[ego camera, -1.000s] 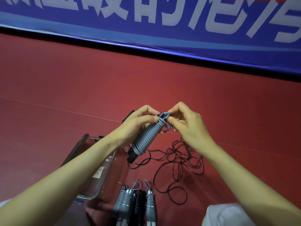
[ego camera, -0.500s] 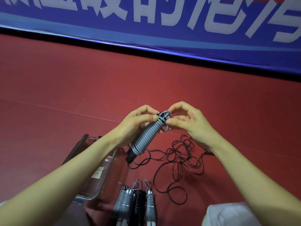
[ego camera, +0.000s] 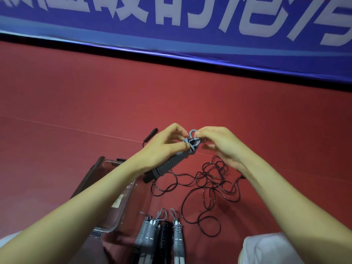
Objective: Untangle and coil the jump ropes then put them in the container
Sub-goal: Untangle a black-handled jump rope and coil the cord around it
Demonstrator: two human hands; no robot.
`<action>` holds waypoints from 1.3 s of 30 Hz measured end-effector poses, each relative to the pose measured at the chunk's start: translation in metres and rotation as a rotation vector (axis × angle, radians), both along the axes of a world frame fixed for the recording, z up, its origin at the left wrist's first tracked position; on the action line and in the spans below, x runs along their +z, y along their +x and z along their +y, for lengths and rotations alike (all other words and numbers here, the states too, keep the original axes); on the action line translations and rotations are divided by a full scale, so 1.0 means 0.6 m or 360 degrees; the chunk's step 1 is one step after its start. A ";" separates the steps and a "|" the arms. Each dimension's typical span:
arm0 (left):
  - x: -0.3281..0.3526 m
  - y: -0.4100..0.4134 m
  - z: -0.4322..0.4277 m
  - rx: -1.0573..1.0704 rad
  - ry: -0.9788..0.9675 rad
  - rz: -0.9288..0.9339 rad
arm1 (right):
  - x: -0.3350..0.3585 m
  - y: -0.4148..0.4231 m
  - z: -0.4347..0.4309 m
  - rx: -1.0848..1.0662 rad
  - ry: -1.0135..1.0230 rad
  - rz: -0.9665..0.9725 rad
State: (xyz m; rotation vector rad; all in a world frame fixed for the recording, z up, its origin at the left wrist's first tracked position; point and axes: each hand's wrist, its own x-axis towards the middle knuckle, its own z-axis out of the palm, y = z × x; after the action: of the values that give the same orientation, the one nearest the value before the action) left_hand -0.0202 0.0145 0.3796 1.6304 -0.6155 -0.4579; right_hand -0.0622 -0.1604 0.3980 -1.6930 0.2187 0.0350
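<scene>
Head view: red floor (ego camera: 76, 103) below a blue banner (ego camera: 171, 35) (lettering cropped). Left hand (ego camera: 163, 147) curled round the grey coiled jump rope (ego camera: 171, 162), held above the floor; right hand (ego camera: 219, 145) pinching its loop end. Tangled black rope (ego camera: 209, 180) lying underneath. Clear container (ego camera: 114, 223) half hidden by the left forearm; coiled bundles (ego camera: 162, 237) cut off at the bottom edge.

Red floor (ego camera: 95, 96) fills most of frame, mid-left to mid-right, matte, w/ a thin pale seam line (ego camera: 66, 127) running slightly downhill from left edge toward centre. Across the top: blue banner (ego camera: 76, 33), tilted lower at right, w/ big white characters (ego camera: 122, 8) cut off by top edge, can't read them. Lighter blue band along banner's bottom, then a black strip (ego camera: 171, 59) btwn banner & floor. Lower right corner: white fabric (ego camera: 266, 248), partly out of frame; small white patch at lower left edge too.
</scene>
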 end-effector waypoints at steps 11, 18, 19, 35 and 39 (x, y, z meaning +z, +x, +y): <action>-0.020 -0.008 -0.038 0.0006 -0.0147 0.0664 | -0.003 0.018 -0.009 -0.0571 0.1029 0.0092; -0.060 0.039 -0.053 -0.0009 0.0187 0.0749 | -0.006 0.018 -0.028 -0.0698 0.1131 0.0096; -0.059 0.035 -0.052 -0.0030 0.0229 0.0714 | -0.006 0.018 -0.029 -0.0704 0.1143 0.0102; -0.067 -0.035 -0.043 0.0068 -0.0122 0.0643 | -0.021 0.016 -0.033 -0.0501 0.0606 0.0165; -0.050 -0.020 -0.045 0.0282 -0.0392 0.0777 | -0.036 0.003 -0.011 -0.0156 -0.0008 0.0244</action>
State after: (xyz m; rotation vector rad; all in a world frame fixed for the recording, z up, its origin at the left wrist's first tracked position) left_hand -0.0320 -0.0125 0.3494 1.2617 -0.1513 -0.5977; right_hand -0.0602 -0.1673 0.3766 -1.6837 0.4165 0.0915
